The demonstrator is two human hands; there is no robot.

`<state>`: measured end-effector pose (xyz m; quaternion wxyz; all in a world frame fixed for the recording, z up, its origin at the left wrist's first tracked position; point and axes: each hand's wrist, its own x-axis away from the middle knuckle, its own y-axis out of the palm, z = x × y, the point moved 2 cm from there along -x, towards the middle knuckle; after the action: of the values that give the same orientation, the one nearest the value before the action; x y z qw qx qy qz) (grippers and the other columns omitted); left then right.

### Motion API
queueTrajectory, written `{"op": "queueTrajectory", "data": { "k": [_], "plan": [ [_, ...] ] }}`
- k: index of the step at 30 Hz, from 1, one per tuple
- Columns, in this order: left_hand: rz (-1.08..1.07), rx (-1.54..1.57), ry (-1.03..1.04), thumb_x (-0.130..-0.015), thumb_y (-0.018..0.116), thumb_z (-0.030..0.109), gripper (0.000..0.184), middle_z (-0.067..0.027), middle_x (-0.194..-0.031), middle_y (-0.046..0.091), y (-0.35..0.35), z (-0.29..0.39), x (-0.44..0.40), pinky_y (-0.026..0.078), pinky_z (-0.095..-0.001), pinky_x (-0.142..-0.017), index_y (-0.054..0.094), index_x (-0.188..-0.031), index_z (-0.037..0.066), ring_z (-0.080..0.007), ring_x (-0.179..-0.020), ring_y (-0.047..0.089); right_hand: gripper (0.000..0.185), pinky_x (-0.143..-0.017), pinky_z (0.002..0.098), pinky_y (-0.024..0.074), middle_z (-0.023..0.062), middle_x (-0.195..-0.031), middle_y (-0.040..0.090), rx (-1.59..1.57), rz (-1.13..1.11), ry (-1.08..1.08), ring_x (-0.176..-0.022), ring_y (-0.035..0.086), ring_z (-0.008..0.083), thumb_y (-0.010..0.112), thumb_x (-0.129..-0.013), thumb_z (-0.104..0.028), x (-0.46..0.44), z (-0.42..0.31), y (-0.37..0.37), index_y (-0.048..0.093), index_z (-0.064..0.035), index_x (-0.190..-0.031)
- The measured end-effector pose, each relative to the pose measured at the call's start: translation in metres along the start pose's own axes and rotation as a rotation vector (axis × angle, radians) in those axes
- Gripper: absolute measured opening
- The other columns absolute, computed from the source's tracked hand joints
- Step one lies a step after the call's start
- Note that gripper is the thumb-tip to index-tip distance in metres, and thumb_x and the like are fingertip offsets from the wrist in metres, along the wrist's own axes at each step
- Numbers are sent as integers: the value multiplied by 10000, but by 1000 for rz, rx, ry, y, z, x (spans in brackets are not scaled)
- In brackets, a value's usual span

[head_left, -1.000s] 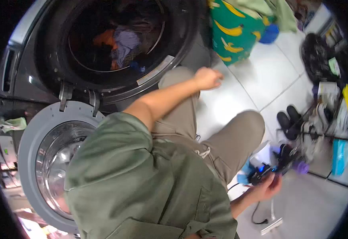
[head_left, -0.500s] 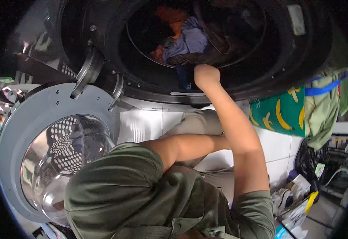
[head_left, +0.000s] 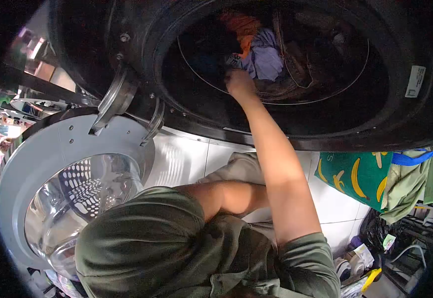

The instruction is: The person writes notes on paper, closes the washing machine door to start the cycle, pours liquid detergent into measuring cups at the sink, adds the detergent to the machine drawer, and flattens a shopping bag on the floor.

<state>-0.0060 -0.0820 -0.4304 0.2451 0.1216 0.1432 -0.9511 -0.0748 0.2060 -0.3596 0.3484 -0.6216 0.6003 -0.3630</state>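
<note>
One right hand point(head_left: 241, 85) is inside the washing machine point(head_left: 320, 118) | fingers curled, can't tell if gripping | lavender cloth point(head_left: 267, 60) just beside, orange cloth point(head_left: 240, 25) beyond | left hand hidden

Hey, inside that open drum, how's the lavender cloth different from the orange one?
The lavender cloth is a pale purple-grey, while the orange cloth is a deeper, warmer colour. The lavender cloth lies nearer the right hand; the orange cloth is higher in the view. The lavender cloth looks brighter, the orange cloth dimmer. Both are crumpled inside the drum.
</note>
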Motion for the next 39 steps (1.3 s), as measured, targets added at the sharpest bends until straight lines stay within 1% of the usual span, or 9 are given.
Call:
{"op": "queueTrajectory", "data": {
  "k": [14,19,22,26,29,33,36,37,39],
  "plan": [
    [-137,-78,-107,-723,590,183,223,-130,-963,601,6,10,-8,427,-402,-807,609,-921,82,-279,-922,559,227,-777,443,466,205,-939,608,-32,80,-38,-904,584,363,473,-775,-106,-3,-19,18,627,-44,-930],
    [-308,-226,-218,-711,591,174,211,-133,-934,611,26,9,-21,440,-403,-788,615,-896,77,-285,-898,572,200,-730,425,476,178,-879,615,113,40,115,-832,595,335,510,-776,-115,108,4,-66,631,-68,-927],
    [-484,-389,-307,-704,591,169,203,-134,-916,617,44,3,-31,448,-403,-776,620,-881,74,-288,-883,580,181,-687,307,466,110,-875,628,-279,493,31,-772,607,223,597,-784,-71,255,24,-123,611,-27,-959],
    [-666,-610,-262,-682,606,200,233,-152,-888,622,77,-19,-35,460,-438,-749,630,-893,103,-336,-861,588,200,-565,202,409,54,-826,584,-621,1289,662,-663,513,91,529,-781,10,505,-2,-123,571,25,-976],
    [-735,-726,-160,-702,585,206,279,-132,-948,627,92,-15,-35,463,-414,-761,624,-957,101,-322,-903,587,227,-474,144,285,19,-733,526,-677,1965,918,-565,401,33,514,-762,7,666,-45,-37,546,4,-986],
    [-776,-858,-6,-774,562,310,349,-144,-1005,621,114,6,-33,453,-378,-805,613,-1041,92,-297,-955,585,239,-552,221,378,-1,-767,539,-686,1964,1776,-639,462,80,538,-807,-128,776,-131,179,574,-35,-1025],
    [-818,-832,123,-781,576,335,363,-132,-996,629,125,-36,-45,448,-345,-816,610,-1042,83,-266,-941,596,94,-459,253,334,32,-675,493,-2105,2847,1539,-570,459,156,545,-792,-185,780,-175,393,503,-105,-769],
    [-870,-816,184,-785,599,306,344,-114,-934,646,129,-36,-49,468,-320,-759,610,-1030,65,-231,-846,619,90,-519,310,359,26,-707,512,-2554,2754,1316,-607,501,184,528,-813,-196,773,-181,441,496,-111,-816],
    [-889,-598,-66,-793,622,218,290,-77,-823,637,131,-52,-66,466,-249,-641,605,-979,-4,-117,-692,574,107,-721,425,320,7,-687,549,-2411,2712,1892,-802,558,173,469,-858,-210,750,-171,453,508,-130,-797]
  ]
}}
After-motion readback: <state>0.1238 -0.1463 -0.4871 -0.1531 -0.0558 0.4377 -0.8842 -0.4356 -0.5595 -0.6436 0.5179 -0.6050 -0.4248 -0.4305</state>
